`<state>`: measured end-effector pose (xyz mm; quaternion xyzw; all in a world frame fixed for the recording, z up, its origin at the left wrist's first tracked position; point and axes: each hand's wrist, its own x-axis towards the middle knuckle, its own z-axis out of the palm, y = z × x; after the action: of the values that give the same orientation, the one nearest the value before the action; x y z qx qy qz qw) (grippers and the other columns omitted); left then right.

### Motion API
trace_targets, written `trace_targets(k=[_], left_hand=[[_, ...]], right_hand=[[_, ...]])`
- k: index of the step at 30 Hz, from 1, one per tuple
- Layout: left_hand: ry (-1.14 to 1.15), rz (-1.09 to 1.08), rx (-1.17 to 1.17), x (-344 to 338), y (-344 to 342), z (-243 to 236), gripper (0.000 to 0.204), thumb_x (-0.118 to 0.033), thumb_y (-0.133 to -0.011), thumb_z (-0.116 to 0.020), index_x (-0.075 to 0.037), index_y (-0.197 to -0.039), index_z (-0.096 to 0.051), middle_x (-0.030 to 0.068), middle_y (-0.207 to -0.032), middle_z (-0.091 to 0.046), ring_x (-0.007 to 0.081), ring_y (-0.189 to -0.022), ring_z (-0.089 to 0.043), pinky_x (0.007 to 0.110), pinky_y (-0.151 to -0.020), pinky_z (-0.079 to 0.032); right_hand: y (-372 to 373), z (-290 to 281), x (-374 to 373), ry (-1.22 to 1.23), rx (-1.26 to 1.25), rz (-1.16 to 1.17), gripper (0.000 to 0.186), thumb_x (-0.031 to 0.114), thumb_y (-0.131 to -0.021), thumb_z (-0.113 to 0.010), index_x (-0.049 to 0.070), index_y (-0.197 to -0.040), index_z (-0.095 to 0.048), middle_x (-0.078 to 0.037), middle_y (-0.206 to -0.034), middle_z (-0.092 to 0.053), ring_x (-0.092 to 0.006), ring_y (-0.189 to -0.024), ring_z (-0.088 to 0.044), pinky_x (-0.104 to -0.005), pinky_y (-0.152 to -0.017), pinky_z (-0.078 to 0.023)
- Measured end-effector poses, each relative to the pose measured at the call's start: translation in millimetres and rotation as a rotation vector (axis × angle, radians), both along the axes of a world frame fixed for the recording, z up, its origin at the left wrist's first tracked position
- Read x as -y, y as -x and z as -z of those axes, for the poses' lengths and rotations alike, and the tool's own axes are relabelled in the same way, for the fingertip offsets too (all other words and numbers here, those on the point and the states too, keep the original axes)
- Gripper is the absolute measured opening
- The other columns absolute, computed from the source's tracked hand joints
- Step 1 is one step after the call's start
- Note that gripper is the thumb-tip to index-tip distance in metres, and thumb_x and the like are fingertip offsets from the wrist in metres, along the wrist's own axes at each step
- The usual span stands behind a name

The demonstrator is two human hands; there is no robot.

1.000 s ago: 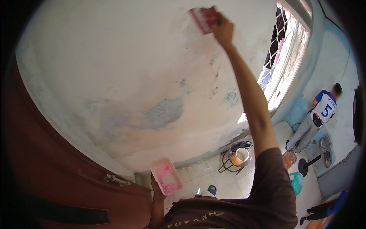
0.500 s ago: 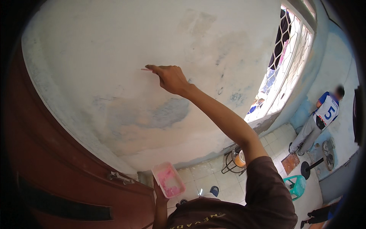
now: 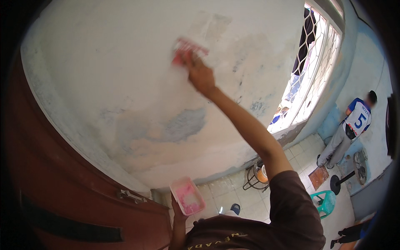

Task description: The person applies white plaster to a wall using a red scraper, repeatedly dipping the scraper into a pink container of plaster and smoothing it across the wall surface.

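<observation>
My right hand (image 3: pixel 200 74) is raised on the patchy white wall (image 3: pixel 104 75), closed on a flat red scraper (image 3: pixel 181 45) that is blurred by motion and lies against or very close to the plaster. Grey and peach patches (image 3: pixel 179 125) show on the wall below it. Down at the lower middle, my left hand (image 3: pixel 178 210) holds a pale pink plastic tub (image 3: pixel 187 195) with pink material smeared inside; most of that hand's fingers are hidden behind the tub.
A brown door (image 3: pixel 66 179) is at the left, a barred window (image 3: pixel 310 62) at the right. Another person (image 3: pixel 354 121) stands by the right wall. Below are a stand (image 3: pixel 250 181) with an orange container, a green stool (image 3: pixel 325 202), a fan (image 3: pixel 356 171) and another person's legs (image 3: pixel 350 231).
The scraper swept from the upper right down leftward, then moved back up and slightly right, turning its broad face into view. The tub shifted slightly right in the picture.
</observation>
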<state>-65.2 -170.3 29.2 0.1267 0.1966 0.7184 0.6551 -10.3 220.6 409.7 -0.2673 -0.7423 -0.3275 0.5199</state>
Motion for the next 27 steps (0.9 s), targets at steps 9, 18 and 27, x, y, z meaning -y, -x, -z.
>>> trace_targets(k=[9, 18, 27], left_hand=[[-0.007, 0.049, -0.064, -16.1, 1.0, -4.0, 0.072, -0.061, -0.100, -0.050, -0.013, -0.154, -0.041, 0.0111, -0.147, -0.053, 0.0355, -0.131, -0.056, 0.063, -0.101, -0.052], [0.065, 0.113, 0.101, -6.7, 4.1, -25.2, 0.067, -0.061, -0.102, -0.043, -0.012, -0.147, -0.050, 0.0108, -0.135, -0.062, 0.0303, -0.122, -0.062, 0.055, -0.103, -0.052], [0.064, 0.152, 0.310, 6.8, 45.3, 50.8, 0.065, -0.058, -0.101, -0.052, -0.014, -0.149, -0.048, 0.0124, -0.143, -0.057, 0.0386, -0.129, -0.058, 0.063, -0.101, -0.049]], right_hand=[[-49.0, -15.0, 26.5, -0.116, 0.003, -0.078, 0.069, -0.001, -0.090, -0.058, 0.021, -0.154, -0.047, -0.020, -0.146, -0.054, -0.0377, -0.133, -0.055, -0.0551, -0.113, -0.042], [-31.0, -1.8, -20.3, -0.139, -0.053, -0.086, 0.076, -0.005, -0.087, -0.058, 0.024, -0.155, -0.045, -0.024, -0.145, -0.053, -0.0448, -0.131, -0.054, -0.0557, -0.112, -0.044], [-77.7, -163.8, -57.4, -0.224, -0.221, -0.020, 0.068, -0.001, -0.084, -0.060, 0.020, -0.148, -0.051, -0.021, -0.142, -0.056, -0.0440, -0.128, -0.055, -0.0496, -0.100, -0.053]])
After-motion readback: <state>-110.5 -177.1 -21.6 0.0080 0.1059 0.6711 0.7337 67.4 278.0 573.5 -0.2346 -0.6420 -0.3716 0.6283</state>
